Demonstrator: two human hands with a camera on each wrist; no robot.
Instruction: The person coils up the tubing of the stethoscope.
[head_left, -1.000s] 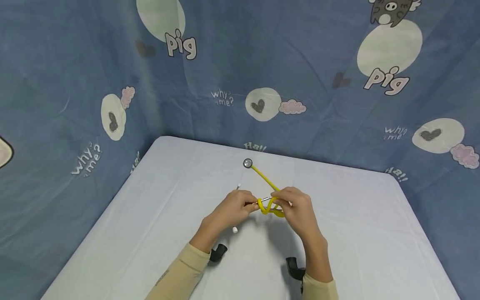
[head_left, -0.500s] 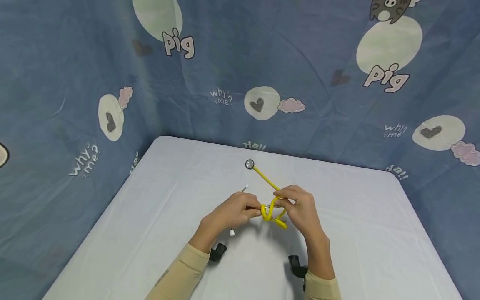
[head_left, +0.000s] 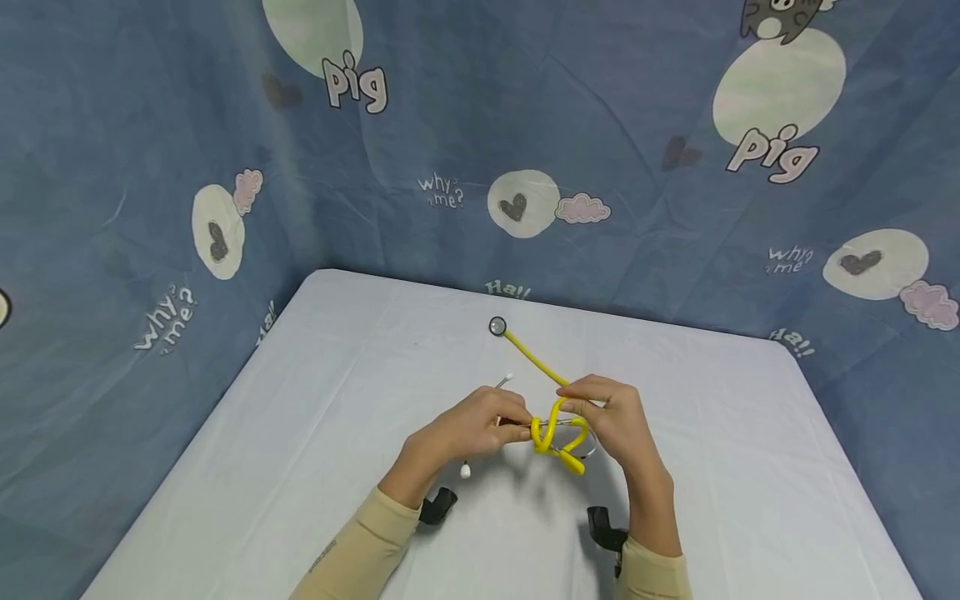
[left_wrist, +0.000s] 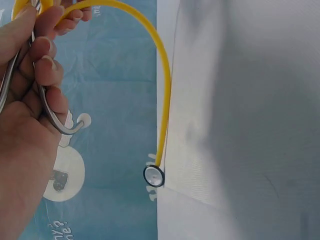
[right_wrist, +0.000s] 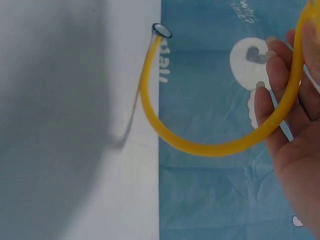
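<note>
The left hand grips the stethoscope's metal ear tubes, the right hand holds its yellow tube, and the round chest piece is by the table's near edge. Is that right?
Only the last part is wrong: the head view shows the round chest piece toward the far edge of the white table. The left hand grips the metal ear tubes, and the right hand the yellow tube.
</note>
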